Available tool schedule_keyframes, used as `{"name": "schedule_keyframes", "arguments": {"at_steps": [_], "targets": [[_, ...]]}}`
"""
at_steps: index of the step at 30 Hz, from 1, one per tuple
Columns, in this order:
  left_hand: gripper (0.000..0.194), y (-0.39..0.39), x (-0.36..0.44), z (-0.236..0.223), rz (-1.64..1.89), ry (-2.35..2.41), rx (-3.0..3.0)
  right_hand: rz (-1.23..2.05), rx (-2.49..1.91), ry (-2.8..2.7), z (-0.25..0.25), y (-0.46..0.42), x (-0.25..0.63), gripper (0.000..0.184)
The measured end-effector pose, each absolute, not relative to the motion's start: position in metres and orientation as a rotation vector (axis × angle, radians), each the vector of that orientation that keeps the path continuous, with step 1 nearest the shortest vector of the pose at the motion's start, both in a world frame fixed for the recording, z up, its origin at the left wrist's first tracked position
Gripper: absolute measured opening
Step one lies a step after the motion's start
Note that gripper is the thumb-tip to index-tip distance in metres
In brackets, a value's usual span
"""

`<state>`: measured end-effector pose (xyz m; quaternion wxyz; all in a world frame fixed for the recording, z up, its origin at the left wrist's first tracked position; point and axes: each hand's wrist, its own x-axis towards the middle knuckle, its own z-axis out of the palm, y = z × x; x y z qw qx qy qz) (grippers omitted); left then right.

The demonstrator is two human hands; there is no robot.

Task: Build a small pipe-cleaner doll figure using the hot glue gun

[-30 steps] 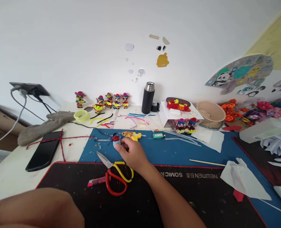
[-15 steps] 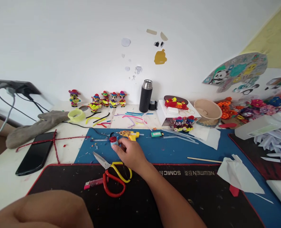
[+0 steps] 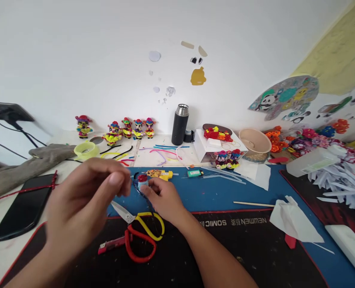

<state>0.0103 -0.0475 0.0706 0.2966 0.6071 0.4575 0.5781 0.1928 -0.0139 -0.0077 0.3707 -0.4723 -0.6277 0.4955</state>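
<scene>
My right hand (image 3: 167, 200) grips a small light-blue piece with a glittery red top (image 3: 142, 180) between thumb and fingers, above the blue mat. My left hand (image 3: 87, 196) is raised left of it, slightly blurred, with fingers curled against the thumb; whatever they may hold is hidden. A thin dark strand (image 3: 141, 193) runs beside the blue piece. Behind it lies a yellow hot glue gun (image 3: 162, 175), partly covered. Scissors with one red and one yellow handle (image 3: 141, 240) lie open below my hands, beside a pink-red lighter (image 3: 113, 244).
A black phone (image 3: 24, 208) lies at the left under red fuzzy stems. Several small figures (image 3: 113, 134) and an open black flask (image 3: 180, 125) stand along the wall. Coloured stems (image 3: 165, 154) lie before them. At the right are a wooden stick (image 3: 252, 203) and white tissue (image 3: 294, 220).
My left hand has come up from the lower left to beside the blue piece. My right hand keeps hold of that piece. The camera view has shifted slightly.
</scene>
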Motion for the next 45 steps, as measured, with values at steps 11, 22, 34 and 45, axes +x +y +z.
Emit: {"name": "schedule_keyframes", "arguments": {"at_steps": [11,22,34,45], "targets": [[0.026,0.012,0.002,0.021,1.357,1.394,1.683,1.424,-1.165,-1.347,-0.009,-0.008,0.196,0.055],[0.047,0.01,-0.005,0.014,1.036,1.092,2.278,1.415,-1.129,-1.356,-0.004,-0.011,0.195,0.059],[0.033,0.006,0.0,0.016,0.972,1.151,2.347,1.441,-1.125,-1.44,-0.001,-0.011,0.194,0.05],[0.03,0.01,-0.003,0.012,1.011,1.187,2.36,1.48,-1.129,-1.412,-0.007,-0.006,0.195,0.034]]}}
